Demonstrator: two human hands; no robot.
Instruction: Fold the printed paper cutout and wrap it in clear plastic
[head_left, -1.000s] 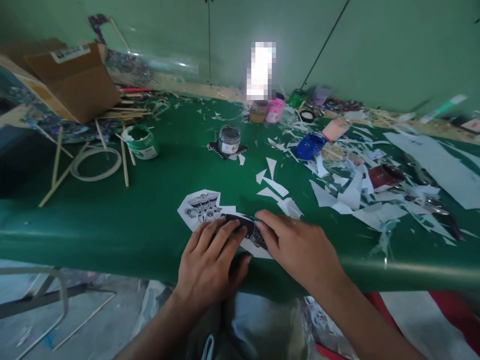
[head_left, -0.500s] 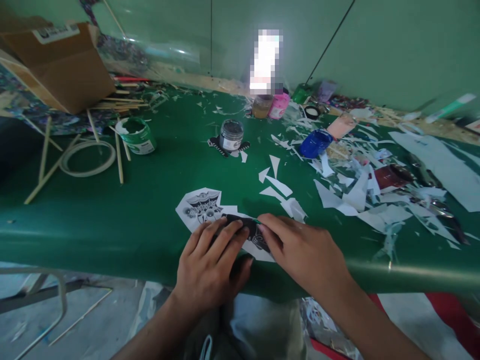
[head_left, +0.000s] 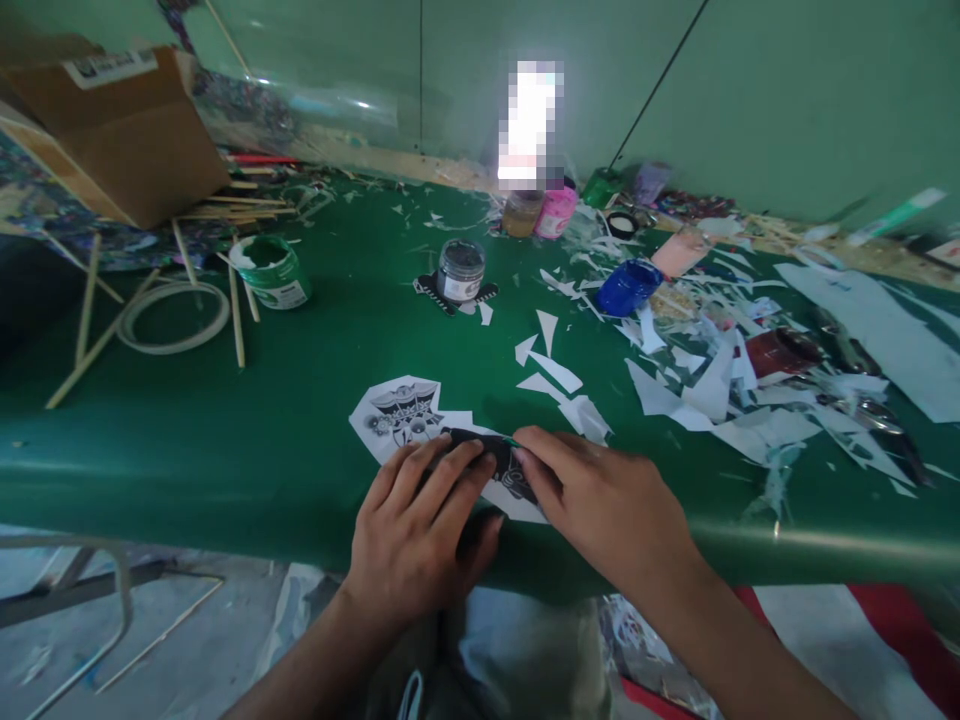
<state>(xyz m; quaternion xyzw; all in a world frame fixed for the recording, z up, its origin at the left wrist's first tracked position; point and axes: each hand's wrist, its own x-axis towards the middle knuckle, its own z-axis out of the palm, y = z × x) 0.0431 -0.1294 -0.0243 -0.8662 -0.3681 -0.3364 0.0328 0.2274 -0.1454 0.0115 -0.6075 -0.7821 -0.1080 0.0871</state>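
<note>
Printed paper (head_left: 409, 412), lower centre of frame, close to the front edge of the green table (head_left: 225, 430); left hand (head_left: 416, 525) spread flat on it, right hand (head_left: 600, 490) with thumb and forefinger drawn together at its upper edge, grip unclear. Room at left, between paper and tape roll (head_left: 172, 348); white scraps (head_left: 555, 371) just above the right hand.

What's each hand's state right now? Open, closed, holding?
Left hand: open, fingers spread, resting on the printed paper.
Right hand: closed, thumb and forefinger together at the paper; what they hold can't be told.
</note>
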